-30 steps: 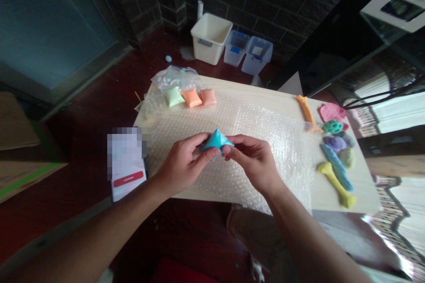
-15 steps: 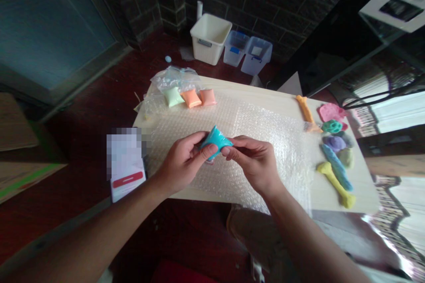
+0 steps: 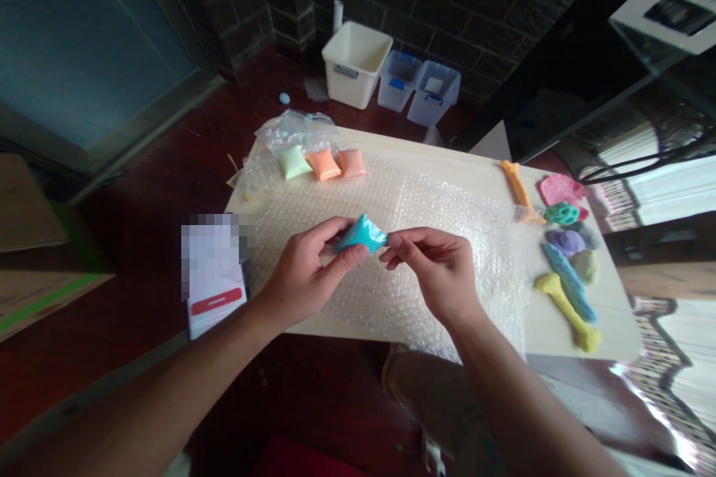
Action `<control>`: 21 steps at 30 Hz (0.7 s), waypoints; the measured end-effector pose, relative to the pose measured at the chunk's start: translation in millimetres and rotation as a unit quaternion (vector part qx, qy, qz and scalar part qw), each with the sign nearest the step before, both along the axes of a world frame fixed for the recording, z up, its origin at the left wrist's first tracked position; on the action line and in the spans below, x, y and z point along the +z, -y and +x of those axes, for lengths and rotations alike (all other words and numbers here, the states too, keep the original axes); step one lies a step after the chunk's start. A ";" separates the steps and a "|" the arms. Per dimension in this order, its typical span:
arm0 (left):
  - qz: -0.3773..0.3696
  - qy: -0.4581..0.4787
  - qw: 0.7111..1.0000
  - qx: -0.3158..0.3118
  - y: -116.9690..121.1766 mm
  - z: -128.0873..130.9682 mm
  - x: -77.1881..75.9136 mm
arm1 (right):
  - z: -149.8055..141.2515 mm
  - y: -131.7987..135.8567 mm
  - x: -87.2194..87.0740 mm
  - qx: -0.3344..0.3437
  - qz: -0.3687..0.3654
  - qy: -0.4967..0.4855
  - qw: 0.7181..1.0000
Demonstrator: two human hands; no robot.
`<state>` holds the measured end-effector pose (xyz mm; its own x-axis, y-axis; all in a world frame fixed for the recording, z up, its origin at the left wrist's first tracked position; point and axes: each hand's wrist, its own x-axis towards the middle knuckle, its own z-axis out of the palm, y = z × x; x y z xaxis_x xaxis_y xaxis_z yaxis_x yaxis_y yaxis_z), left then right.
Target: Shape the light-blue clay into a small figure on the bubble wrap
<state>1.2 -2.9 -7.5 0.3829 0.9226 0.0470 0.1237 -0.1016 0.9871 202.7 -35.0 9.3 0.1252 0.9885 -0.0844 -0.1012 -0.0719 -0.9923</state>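
Observation:
A small blue packet of modelling clay (image 3: 362, 234) in shiny clear wrap is held above the table. My left hand (image 3: 313, 262) is closed around its left side, thumb on the front. At the packet's right corner, my right hand (image 3: 433, 261) pinches the wrapper between thumb and forefinger. Bubble wrap (image 3: 380, 298) lies flat on the table beneath both hands. Farther back sit a pale green packet (image 3: 294, 162), an orange packet (image 3: 323, 164) and a salmon-pink packet (image 3: 352, 162) in a row.
Clear plastic bags (image 3: 296, 130) lie at the table's back left. Shaped clay pieces, among them a yellow bone shape (image 3: 567, 313) and a blue roll (image 3: 570, 283), rest at the right. A white bin (image 3: 356, 63) stands on the floor beyond. A pixelated phone-like item (image 3: 215, 302) is at the left edge.
My right hand has shifted slightly right, its pinch now at the packet's corner tip. The packet has turned a little in my left hand, which stays in about the same place.

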 end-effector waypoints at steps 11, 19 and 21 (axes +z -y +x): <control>-0.024 0.039 0.999 -0.004 -0.3 2.9 7.8 | -3.8 -2.0 -5.3 0.066 -0.005 -0.120 0.991; -0.040 0.038 0.998 -0.001 -1.4 2.4 7.6 | 3.4 0.3 3.3 0.057 0.019 0.001 0.998; -0.017 0.008 1.000 0.002 -0.6 0.6 5.3 | 5.2 1.3 3.2 0.053 0.022 0.052 0.997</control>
